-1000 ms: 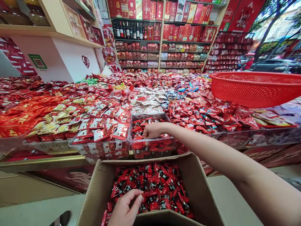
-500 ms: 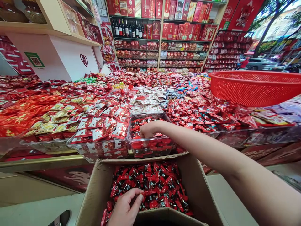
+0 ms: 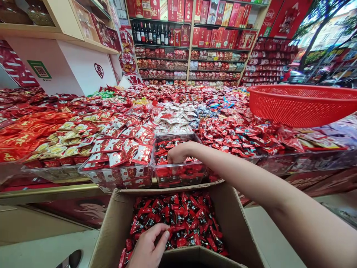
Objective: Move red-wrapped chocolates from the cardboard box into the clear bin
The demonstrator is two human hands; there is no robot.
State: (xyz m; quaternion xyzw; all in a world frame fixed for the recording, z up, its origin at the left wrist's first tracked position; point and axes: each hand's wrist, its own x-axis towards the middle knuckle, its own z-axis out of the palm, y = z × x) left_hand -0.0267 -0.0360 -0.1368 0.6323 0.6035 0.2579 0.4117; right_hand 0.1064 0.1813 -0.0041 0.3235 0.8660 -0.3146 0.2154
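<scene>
My left hand is at the near left of an open cardboard box. Its thumb and forefinger come together at the end of a red wrapped candy. Many red-and-black wrapped candies fill the box around it. My right hand reaches down into a clear plastic bin just beyond the box, its fingers curled among similar red candies. The bin's front wall and the hand itself partly cover those fingertips, so anything in them is hidden.
Heaps of wrapped sweets in clear bins spread across the counter, with red-and-white packets left of my right hand. A large red mesh basket rests on the sweets at right. Shelves of bottles and boxes stand behind.
My right hand has shifted very slightly to the right and its fingers sit a little more tucked in the bin. My left hand has stayed nearly still.
</scene>
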